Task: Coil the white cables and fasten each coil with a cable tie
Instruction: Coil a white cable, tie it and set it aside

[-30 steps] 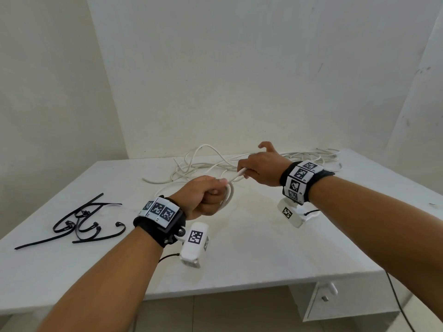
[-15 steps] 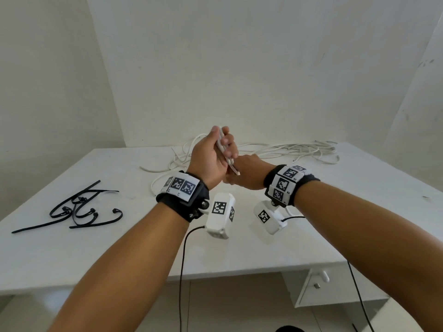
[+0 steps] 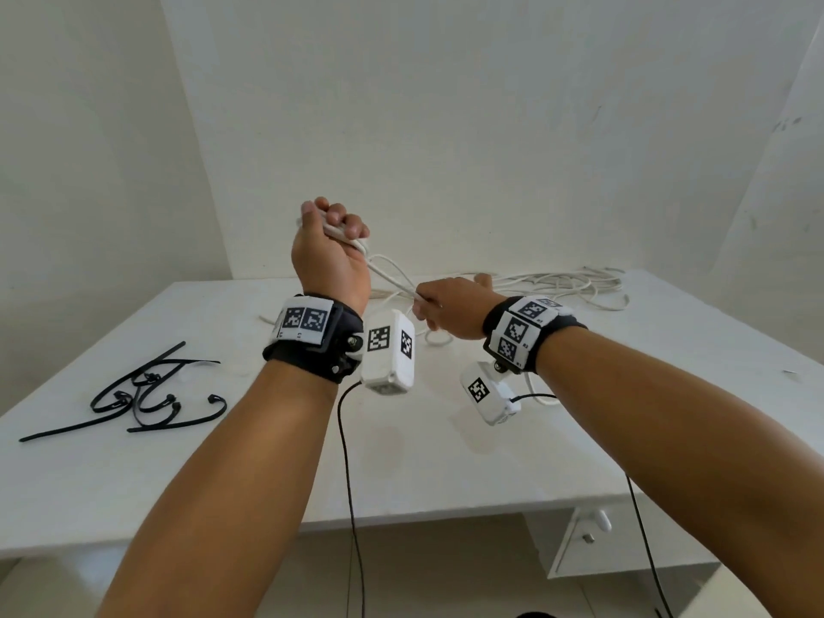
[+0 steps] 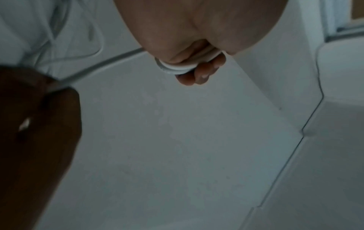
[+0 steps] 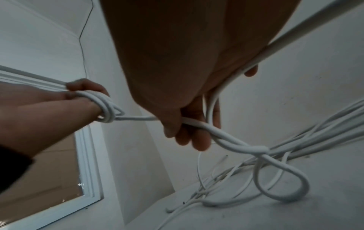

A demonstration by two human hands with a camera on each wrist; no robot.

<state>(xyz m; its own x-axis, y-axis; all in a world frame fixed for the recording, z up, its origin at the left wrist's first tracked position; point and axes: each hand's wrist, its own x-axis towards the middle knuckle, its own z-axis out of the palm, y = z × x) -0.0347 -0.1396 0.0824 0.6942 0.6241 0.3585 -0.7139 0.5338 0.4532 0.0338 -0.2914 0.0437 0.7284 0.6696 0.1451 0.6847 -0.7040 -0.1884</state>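
My left hand (image 3: 332,236) is raised above the table, gripping a few turns of white cable (image 3: 345,236) wound round the fingers (image 4: 199,74). A stretch of that cable (image 3: 392,278) runs down to my right hand (image 3: 446,307), which holds it between thumb and curled fingers (image 5: 189,133). The left hand (image 5: 78,95) with the small coil (image 5: 104,107) also shows in the right wrist view. Beyond my right hand the cable (image 5: 262,155) drops in loose loops onto a tangled pile of white cables (image 3: 566,285) at the back of the table. Several black cable ties (image 3: 133,394) lie at the left.
The white table (image 3: 446,475) has its front edge just below my forearms, with a drawer unit (image 3: 588,541) under the right side. Walls stand close behind and to the left. Black wrist-camera leads (image 3: 350,483) hang off the front edge.
My left hand has risen and turned with the coil, well above the table. My right hand has drawn apart from it to the right, stretching a length of cable between them.
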